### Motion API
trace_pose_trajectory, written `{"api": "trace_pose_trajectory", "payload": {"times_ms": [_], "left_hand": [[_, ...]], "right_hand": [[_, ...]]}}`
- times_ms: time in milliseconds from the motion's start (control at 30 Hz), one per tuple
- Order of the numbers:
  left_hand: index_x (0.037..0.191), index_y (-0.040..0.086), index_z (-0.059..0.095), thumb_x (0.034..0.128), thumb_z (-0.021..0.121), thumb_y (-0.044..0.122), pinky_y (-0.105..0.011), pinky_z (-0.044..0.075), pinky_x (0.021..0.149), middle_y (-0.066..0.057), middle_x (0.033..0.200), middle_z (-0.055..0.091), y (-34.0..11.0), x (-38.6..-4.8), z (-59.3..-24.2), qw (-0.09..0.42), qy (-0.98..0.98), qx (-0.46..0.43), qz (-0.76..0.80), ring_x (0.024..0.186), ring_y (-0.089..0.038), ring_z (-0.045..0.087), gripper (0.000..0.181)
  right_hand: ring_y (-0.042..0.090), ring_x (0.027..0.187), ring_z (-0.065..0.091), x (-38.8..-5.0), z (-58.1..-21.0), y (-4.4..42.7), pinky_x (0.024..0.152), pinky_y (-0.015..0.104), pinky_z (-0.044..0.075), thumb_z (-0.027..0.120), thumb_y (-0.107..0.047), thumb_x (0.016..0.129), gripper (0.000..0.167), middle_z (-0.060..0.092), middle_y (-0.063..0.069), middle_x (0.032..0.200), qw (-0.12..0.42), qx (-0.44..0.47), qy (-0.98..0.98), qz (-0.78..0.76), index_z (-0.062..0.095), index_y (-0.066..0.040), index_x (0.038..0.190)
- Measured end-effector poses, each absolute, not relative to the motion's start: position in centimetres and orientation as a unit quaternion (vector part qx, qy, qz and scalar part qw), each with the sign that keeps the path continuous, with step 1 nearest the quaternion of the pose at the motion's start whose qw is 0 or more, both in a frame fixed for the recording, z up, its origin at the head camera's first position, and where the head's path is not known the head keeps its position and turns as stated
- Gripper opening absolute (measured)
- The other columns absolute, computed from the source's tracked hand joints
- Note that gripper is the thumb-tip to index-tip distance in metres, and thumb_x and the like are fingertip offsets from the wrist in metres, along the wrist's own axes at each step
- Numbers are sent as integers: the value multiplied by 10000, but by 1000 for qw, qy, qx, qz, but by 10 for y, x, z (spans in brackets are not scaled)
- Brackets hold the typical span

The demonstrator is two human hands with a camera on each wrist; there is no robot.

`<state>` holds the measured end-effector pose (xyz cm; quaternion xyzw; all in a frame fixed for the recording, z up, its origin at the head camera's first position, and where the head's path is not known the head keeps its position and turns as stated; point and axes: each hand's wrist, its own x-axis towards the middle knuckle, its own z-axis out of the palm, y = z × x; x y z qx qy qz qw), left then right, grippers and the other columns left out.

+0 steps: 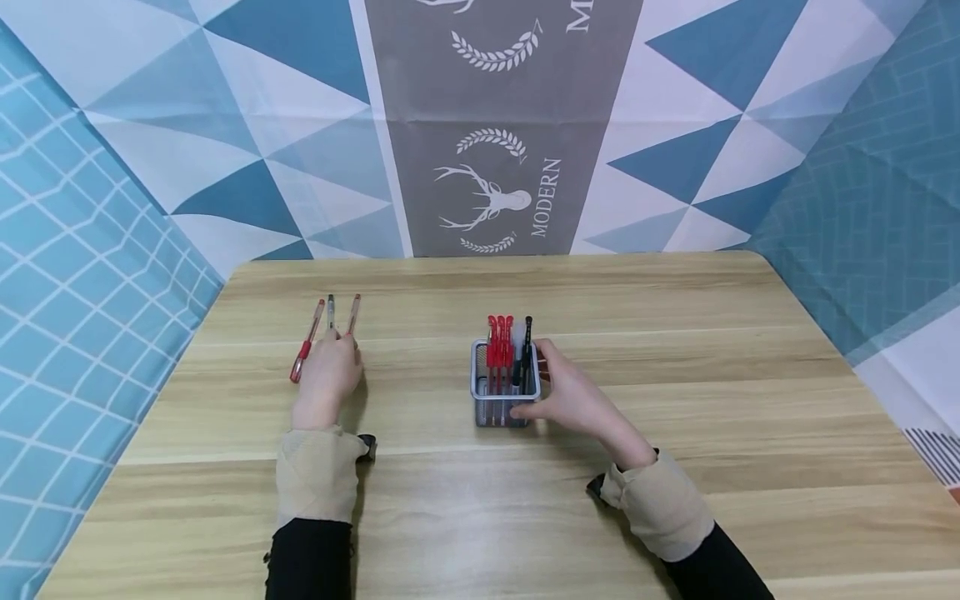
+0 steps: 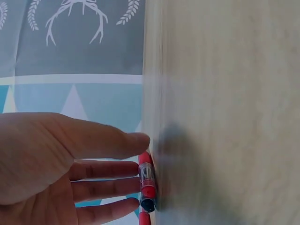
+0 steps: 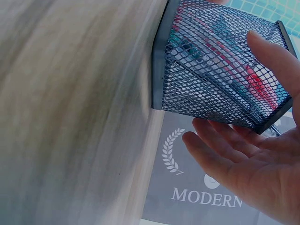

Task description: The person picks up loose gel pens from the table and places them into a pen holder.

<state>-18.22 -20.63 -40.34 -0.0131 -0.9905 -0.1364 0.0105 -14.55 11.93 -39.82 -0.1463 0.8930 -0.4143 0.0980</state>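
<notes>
A wire-mesh pen holder [image 1: 489, 412] stands upright near the middle of the table, with several red pens [image 1: 500, 354] and black pens [image 1: 527, 358] in it. My right hand [image 1: 573, 400] holds the holder from the right; its thumb is at the near side and its fingers at the right side, as the right wrist view shows. On the left, my left hand [image 1: 328, 375] reaches down over loose pens. A red pen [image 1: 306, 348] lies left of it, a dark-tipped pen [image 1: 331, 310] pokes out beyond the fingers, and another red-ended pen [image 1: 354, 312] lies right. The left fingers [image 2: 108, 169] are nearly straight beside the pens.
The wood-grain table [image 1: 435, 517] ends at a back edge against a patterned cloth [image 1: 495, 108] with a deer print. Blue patterned cloths hang at the left [image 1: 82, 317] and right [image 1: 885, 183] sides.
</notes>
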Motion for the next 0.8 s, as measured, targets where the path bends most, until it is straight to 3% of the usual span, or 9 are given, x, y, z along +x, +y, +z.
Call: {"api": "trace_pose_trajectory", "payload": {"times_ms": [300, 633, 800], "left_hand": [[1109, -143, 481, 837, 502, -10, -559, 440, 781, -352, 1076, 442, -206, -184, -405, 12, -986, 19, -167, 978, -482, 476, 303], [993, -132, 462, 820, 485, -22, -521, 462, 701, -328, 942, 517, -207, -183, -406, -3, -986, 30, -162, 864, -453, 545, 206], [1068, -174, 417, 830, 509, 15, -489, 480, 649, -329, 905, 549, -208, -184, -404, -43, -983, 68, -164, 790, -417, 582, 318]], "right_hand": [[233, 1115, 509, -146, -399, 120, 941, 413, 428, 826, -260, 603, 876, 539, 63, 1186, 94, -146, 897, -407, 329, -117, 1311], [263, 1132, 505, -146, -398, 119, 952, 431, 420, 826, -228, 604, 868, 527, 83, 1212, 102, -146, 890, -420, 331, -109, 1308], [271, 1143, 499, -146, -398, 120, 959, 430, 415, 828, -223, 600, 877, 517, 86, 1230, 102, -145, 888, -423, 329, -109, 1312]]}}
